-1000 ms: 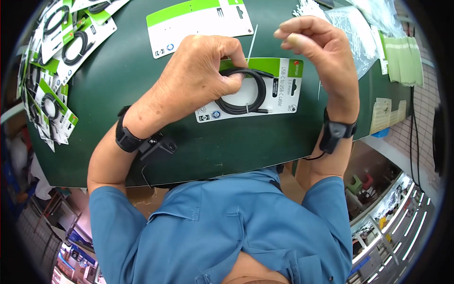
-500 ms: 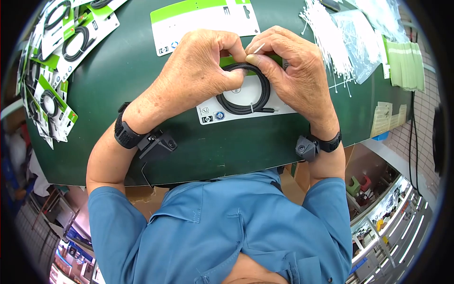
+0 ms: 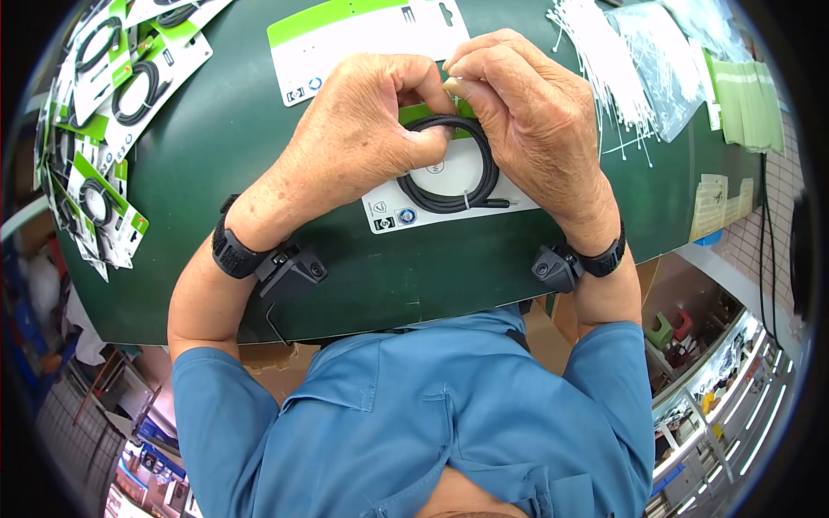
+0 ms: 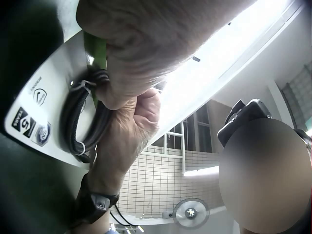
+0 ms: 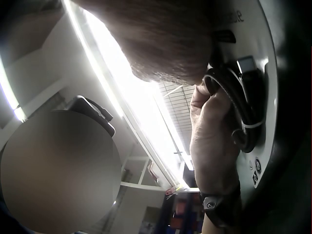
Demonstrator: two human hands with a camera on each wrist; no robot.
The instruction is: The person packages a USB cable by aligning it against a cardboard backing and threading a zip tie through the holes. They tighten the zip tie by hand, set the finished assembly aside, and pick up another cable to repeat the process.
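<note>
A coiled black USB-C cable (image 3: 492, 177) lies against a white and green backing card (image 3: 382, 205). My left hand (image 3: 367, 121) pinches the top of the coil against the card between thumb and forefinger. Opposite it, my right hand (image 3: 540, 116) pinches a thin white cable tie, mostly hidden by the fingers, just above the coil. A small white tie binds the coil's lower edge. In the right wrist view the cable's metal plug (image 5: 246, 64) shows beside the card. The left wrist view shows the coil (image 4: 70, 122) standing out from the card's printed face.
Another backing card (image 3: 363, 43) lies flat behind my hands. Several carded cables (image 3: 142, 91) are heaped at the left. Loose white cable ties (image 3: 604, 65) spread at the right, beside a clear plastic bag (image 3: 669, 78) and a light green stack (image 3: 749, 104).
My right hand came in from the right to the upright cable tie and pinched it; its fingertips have since shifted slightly up. The left hand keeps its hold on the coil.
</note>
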